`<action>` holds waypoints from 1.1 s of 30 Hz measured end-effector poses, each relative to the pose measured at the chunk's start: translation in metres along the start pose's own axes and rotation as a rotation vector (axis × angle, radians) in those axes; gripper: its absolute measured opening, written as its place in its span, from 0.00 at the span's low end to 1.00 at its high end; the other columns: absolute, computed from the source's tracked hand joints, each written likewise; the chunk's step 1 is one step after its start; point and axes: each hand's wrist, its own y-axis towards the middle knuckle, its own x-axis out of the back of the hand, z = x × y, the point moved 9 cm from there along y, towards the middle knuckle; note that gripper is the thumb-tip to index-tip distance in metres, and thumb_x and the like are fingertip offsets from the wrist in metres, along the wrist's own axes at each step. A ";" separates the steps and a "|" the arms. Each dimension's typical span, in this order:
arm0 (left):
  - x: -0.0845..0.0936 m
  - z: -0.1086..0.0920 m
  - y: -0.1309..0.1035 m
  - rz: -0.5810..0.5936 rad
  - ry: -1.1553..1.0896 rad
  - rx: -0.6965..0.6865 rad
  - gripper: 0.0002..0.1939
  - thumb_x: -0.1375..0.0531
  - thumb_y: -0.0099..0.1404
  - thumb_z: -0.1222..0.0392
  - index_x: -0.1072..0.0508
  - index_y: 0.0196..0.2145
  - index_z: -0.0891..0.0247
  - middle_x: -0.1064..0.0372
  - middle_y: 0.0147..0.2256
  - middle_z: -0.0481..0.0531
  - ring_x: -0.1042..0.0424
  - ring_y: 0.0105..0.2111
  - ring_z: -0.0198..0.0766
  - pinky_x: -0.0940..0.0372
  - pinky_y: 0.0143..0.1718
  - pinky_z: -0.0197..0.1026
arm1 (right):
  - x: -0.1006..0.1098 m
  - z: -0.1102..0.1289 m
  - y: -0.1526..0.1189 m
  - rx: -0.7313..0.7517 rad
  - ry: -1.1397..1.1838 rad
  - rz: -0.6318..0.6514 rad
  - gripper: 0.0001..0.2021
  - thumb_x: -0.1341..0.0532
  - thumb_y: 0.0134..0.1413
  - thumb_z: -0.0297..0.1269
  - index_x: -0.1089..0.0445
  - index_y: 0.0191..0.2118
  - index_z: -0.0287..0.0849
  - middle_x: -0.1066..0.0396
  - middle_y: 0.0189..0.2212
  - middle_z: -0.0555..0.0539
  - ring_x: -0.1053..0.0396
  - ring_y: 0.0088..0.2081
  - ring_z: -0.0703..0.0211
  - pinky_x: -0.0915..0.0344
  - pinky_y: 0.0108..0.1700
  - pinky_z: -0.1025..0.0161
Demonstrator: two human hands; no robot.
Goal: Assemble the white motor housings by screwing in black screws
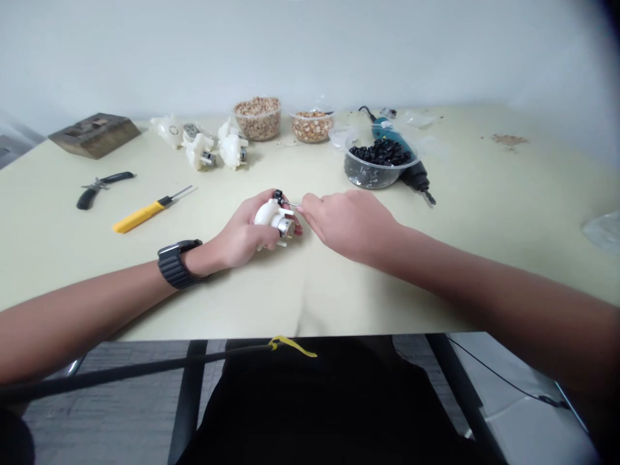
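Note:
Near the front middle of the table, my left hand (245, 236) is wrapped round a white plastic housing with a small silver motor (285, 225) sticking out of it. A small black part (278, 194) sits at the top of that housing. My right hand (353, 223) is closed, and a thin metal shaft (292, 205) runs from its fingertips toward the black part. The handle of this tool is hidden inside the fist, and whether its tip touches the part is too small to tell.
Left lie a yellow-handled screwdriver (141, 216), black-handled pliers (97, 187) and a wooden block (95, 134). Behind are several white motor housings (199, 152), tubs of small tan pieces (258, 119) and copper-coloured pieces (312, 126), a tub of black parts (380, 158) and a teal power tool (415, 174).

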 end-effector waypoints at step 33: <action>0.008 -0.005 -0.010 -0.188 0.389 -0.087 0.24 0.34 0.51 0.69 0.36 0.45 0.60 0.26 0.46 0.54 0.27 0.44 0.45 0.34 0.47 0.48 | -0.002 -0.044 -0.001 -0.062 0.578 -0.025 0.12 0.42 0.70 0.44 0.26 0.48 0.42 0.23 0.39 0.46 0.32 0.36 0.57 0.43 0.39 0.61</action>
